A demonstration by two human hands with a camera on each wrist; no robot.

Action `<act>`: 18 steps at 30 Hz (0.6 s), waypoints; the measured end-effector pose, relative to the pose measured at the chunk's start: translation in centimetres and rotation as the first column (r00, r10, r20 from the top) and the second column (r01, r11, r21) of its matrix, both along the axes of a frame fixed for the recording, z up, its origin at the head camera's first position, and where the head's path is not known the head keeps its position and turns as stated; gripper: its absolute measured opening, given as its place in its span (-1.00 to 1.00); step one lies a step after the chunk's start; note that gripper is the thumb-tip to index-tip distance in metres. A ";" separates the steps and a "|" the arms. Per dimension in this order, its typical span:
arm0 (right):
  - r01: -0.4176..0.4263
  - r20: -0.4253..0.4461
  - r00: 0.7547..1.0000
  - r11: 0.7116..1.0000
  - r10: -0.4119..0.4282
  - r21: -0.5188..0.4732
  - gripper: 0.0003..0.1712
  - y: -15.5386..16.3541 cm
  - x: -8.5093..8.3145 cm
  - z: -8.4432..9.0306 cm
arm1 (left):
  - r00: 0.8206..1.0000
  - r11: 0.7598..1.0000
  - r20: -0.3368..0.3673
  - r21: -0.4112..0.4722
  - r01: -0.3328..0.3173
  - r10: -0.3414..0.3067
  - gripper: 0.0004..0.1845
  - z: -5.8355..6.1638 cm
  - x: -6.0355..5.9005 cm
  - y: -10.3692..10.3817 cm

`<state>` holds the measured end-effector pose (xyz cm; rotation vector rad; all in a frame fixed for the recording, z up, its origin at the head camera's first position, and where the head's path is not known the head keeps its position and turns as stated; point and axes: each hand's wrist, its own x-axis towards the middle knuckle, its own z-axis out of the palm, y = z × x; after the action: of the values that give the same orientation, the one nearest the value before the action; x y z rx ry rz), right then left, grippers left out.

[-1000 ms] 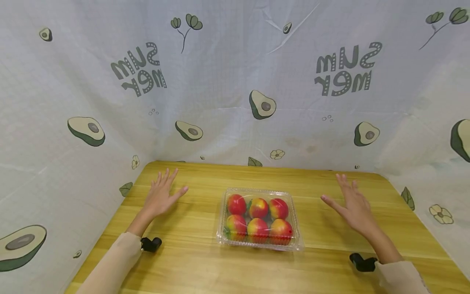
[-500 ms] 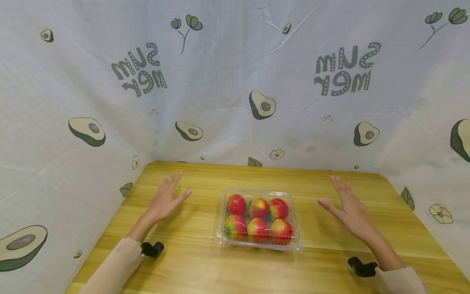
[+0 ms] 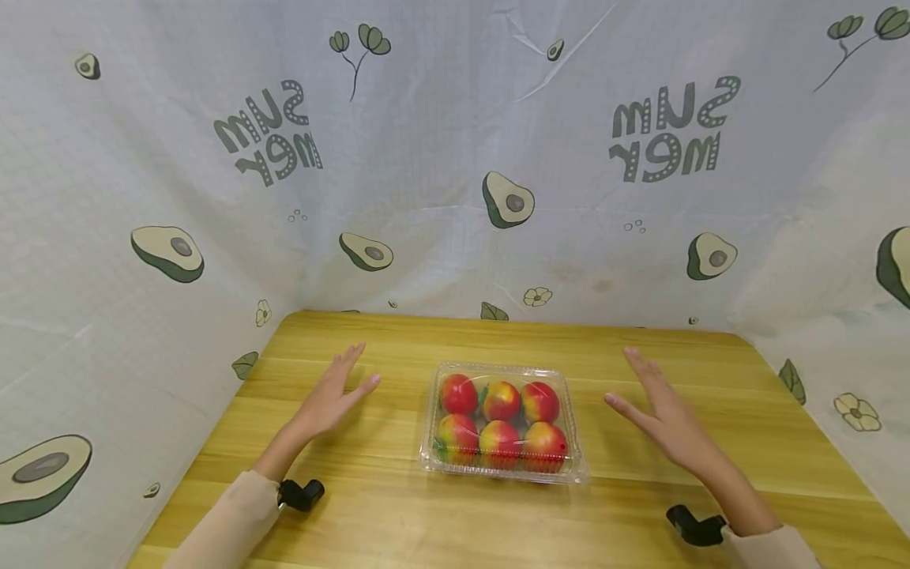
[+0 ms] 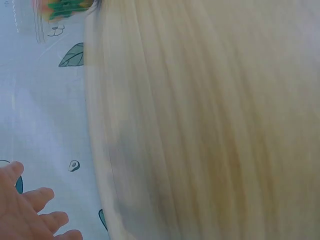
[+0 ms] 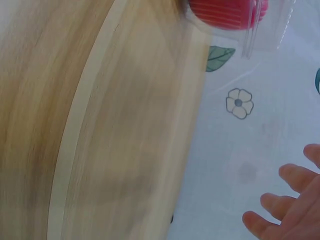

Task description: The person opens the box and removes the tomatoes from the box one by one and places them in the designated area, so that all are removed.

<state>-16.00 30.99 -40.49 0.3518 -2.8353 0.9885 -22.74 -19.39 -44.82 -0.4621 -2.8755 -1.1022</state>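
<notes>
A clear plastic clamshell box (image 3: 502,422) with its lid closed sits in the middle of the wooden table (image 3: 398,506). Inside are several red-and-yellow peaches (image 3: 501,401) in two rows. My left hand (image 3: 334,391) hovers left of the box with fingers straight, holding nothing. My right hand (image 3: 664,419) hovers right of the box, fingers spread, also empty. Neither hand touches the box. The left wrist view shows my fingers (image 4: 30,212) and a corner of the box (image 4: 60,15). The right wrist view shows fingertips (image 5: 287,200) and a red peach in the box (image 5: 230,12).
An avocado-print cloth (image 3: 455,158) hangs as a wall behind and on both sides of the table. Black wrist camera mounts (image 3: 302,494) (image 3: 693,527) sit at my cuffs. Bare wood lies in front of the box and to either side.
Both hands have drifted inward toward the box, the left moving right and the right moving left. The box has stayed put.
</notes>
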 end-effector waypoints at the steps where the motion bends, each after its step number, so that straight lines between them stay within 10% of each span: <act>1: -0.003 0.004 1.000 1.000 0.003 -0.009 -0.05 -0.2 0.1 0.1 | 1.000 1.000 0.000 0.006 0.004 -0.004 -0.16 0.0 0.1 0.1; 18: -0.071 -0.001 0.997 0.994 0.072 -0.082 -0.07 -3.3 0.9 0.3 | 0.988 0.981 0.134 0.185 0.055 -0.081 -0.25 0.3 1.5 1.5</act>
<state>-15.10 27.69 -40.23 0.4468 -2.7911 1.1153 -21.25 -17.85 -44.51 -0.4956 -2.8580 -1.4479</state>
